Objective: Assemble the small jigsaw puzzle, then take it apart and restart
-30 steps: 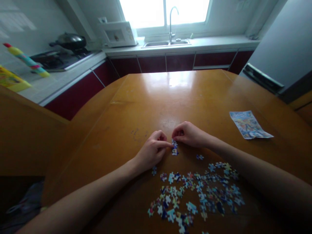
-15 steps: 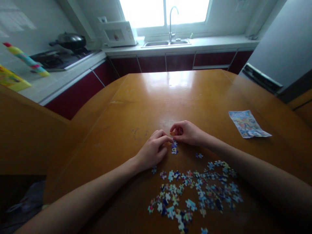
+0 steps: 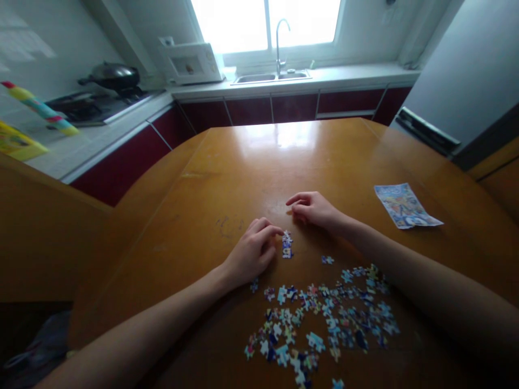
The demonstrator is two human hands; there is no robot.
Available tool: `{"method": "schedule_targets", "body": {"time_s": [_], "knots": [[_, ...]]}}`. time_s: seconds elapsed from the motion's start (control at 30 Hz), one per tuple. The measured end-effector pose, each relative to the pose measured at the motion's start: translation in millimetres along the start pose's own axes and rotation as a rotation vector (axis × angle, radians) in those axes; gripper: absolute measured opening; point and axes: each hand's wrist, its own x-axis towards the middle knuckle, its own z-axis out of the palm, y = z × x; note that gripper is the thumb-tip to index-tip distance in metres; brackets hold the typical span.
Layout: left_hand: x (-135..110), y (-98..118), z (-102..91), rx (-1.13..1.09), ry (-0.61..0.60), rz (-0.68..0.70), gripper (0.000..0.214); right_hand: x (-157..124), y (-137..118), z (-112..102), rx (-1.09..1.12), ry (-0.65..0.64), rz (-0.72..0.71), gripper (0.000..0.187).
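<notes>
A small strip of joined jigsaw pieces [image 3: 287, 252] lies on the wooden table, blue and purple with a pale upper end. The index fingertip of my left hand [image 3: 254, 251] reaches the strip's upper left edge; the hand rests on the table, fingers apart, with nothing visible in it. Above and right of the strip is my right hand [image 3: 316, 209], off the pieces. Its index finger points left, the other fingers are loosely bent, and I see nothing held. Two small pieces [image 3: 327, 260] lie to the right of the strip, and another piece [image 3: 254, 285] sits below my left wrist.
Many loose jigsaw pieces [image 3: 332, 324] spread over the near part of the table [image 3: 194, 194]. A creased picture sheet [image 3: 405, 205] lies at the right. Beyond the table are a counter with a sink [image 3: 255, 78], a microwave [image 3: 192, 64] and a stove with a pan [image 3: 113, 75].
My right hand has moved up and away from the strip, and its fingers have spread. The strip's upper end now shows. My left hand stays at the strip; the view has shifted slightly.
</notes>
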Motion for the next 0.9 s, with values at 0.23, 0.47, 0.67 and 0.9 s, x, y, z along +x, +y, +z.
{"method": "schedule_targets", "body": {"time_s": [0.23,0.47,0.67,0.9], "knots": [[0.8,3.2,-1.8,-0.032,0.011,0.033,0.010,2.6,-1.1,-11.0,0.221,0.024,0.074,0.016],[0.3,3.9,-1.3,-0.024,0.012,0.044,0.015,1.2,-1.0,-10.3,0.252,0.019,0.063,0.013],[-0.1,2.3,-1.3,0.029,0.010,0.070,0.020,2.5,1.3,-11.5,0.282,0.015,0.046,0.011],[-0.9,1.7,-0.2,0.081,-0.023,0.067,0.022,2.0,0.5,-11.0,0.271,0.019,0.061,0.009]]}}
